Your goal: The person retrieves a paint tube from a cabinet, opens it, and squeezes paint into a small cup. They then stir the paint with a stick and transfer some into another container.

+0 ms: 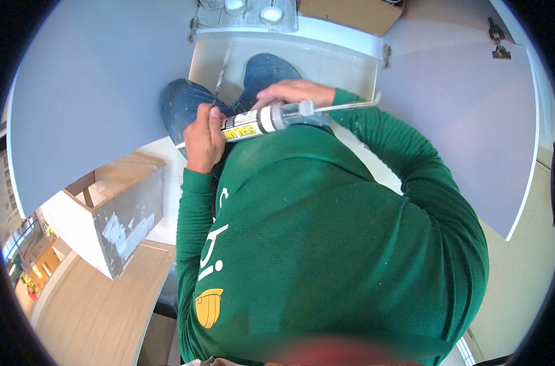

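A caulking gun lies slantwise across my lap, loaded with a white sealant cartridge with black and yellow print. My left hand is closed around the cartridge's front end, and a pale nozzle tip pokes out at its left side. Over the far side of the gun is my right hand, slightly blurred, its fingers stretched toward the left; whether it touches the cartridge I cannot tell. The gun's thin metal plunger rod reaches past my right wrist and ends in a hook. Its trigger is hidden.
White cabinet doors stand open at left and right, with metal hinges. Ahead are a clear tray and a cardboard box. A thin streaked strip rises beyond my left hand. A paint-smeared wooden box stands lower left.
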Demonstrator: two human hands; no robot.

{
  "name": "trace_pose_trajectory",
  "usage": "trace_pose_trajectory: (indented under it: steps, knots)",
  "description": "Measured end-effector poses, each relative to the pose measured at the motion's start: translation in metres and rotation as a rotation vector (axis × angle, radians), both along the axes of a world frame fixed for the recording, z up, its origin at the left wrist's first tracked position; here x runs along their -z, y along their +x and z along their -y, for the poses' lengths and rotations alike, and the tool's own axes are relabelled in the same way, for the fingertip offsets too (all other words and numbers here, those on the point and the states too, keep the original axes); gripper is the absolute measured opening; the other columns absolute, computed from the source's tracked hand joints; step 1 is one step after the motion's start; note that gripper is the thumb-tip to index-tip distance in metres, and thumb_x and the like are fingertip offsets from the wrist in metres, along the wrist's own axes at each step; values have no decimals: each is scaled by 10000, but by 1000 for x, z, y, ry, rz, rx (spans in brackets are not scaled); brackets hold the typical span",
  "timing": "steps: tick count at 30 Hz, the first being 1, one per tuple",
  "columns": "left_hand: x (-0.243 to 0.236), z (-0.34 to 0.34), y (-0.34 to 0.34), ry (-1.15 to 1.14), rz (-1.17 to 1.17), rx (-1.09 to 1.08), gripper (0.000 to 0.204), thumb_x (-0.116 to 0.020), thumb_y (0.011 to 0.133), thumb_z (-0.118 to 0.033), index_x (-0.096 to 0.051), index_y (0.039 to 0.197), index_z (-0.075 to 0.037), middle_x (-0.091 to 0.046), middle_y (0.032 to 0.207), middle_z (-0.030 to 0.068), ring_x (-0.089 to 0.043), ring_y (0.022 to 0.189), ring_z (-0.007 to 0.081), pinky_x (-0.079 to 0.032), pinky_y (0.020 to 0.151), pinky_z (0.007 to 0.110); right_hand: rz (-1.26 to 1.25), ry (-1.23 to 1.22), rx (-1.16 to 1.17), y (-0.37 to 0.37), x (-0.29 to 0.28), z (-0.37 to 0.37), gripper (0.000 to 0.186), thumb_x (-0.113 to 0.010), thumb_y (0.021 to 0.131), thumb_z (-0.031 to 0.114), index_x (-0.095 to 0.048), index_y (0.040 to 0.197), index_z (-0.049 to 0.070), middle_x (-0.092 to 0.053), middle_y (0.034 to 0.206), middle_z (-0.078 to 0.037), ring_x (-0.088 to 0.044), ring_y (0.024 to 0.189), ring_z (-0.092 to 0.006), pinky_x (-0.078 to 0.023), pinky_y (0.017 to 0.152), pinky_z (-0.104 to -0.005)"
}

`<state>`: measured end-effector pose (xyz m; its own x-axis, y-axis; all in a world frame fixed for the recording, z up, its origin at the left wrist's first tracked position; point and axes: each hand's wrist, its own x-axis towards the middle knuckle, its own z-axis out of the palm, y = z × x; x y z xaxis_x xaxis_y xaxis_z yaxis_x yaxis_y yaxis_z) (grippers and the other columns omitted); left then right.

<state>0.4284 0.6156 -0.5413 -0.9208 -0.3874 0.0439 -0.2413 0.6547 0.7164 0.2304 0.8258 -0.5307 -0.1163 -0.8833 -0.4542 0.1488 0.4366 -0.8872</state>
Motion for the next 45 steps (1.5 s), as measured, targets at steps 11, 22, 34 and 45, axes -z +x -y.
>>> trace_pose_trajectory:
  steps: [11,22,34,45]
  knots:
    - [-3,-15,24,21,52,-245,308,-443,1156,-311,-607,1093,-59,-760,841,171,-750,752,378,-551,677,473,-72,192,9,-15,-5,-62,780,-355,1109,672,-641,1451,33,-671,1340,-145,-604,1221,-246,-462,1135,-387]
    - [0,-14,21,8,-87,-252,279,-492,1136,-276,-638,1072,-46,-749,857,189,-737,742,377,-555,677,453,116,-79,150,-9,29,-55,529,-536,1124,452,-602,1465,53,-699,1234,-70,-652,931,-132,-580,742,-263]
    - [-4,-21,-7,-195,-194,-211,193,-560,1105,-213,-627,1139,-35,-684,782,219,-690,686,410,-525,622,493,106,-53,234,6,-9,-29,575,-382,1160,510,-553,1495,76,-764,1035,-44,-647,821,-61,-484,569,-219]
    - [-17,-20,-9,-128,-164,-242,197,-531,1124,-208,-618,1135,-32,-711,841,201,-703,727,402,-542,654,469,53,-122,270,4,-22,-22,550,-442,1148,499,-548,1495,86,-774,1026,-45,-632,784,-49,-462,559,-217]
